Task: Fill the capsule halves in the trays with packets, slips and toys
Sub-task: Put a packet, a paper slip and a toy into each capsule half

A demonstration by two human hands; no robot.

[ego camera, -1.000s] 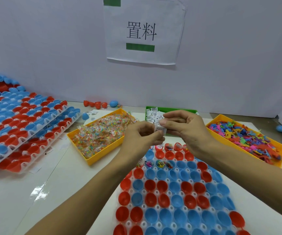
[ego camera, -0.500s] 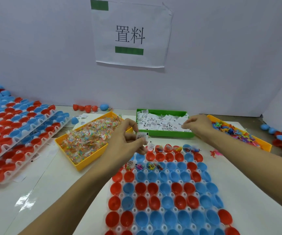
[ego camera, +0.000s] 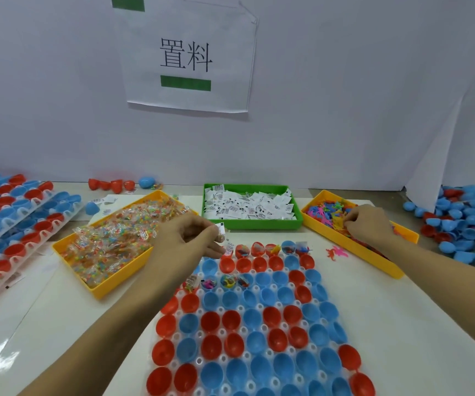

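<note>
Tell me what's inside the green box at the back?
The green box is full of small white paper slips with black printing, heaped loosely. They cover the bottom, so nothing beneath them shows, and the print is too small to read.

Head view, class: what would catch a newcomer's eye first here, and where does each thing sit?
The capsule tray of red and blue halves fills the near centre, only a few far cups filled. Behind it stand three bins: packets left, slips centre, toys right. The left hand pinches a slip and packet over the tray's far edge; the right hand reaches into the toys.
</note>
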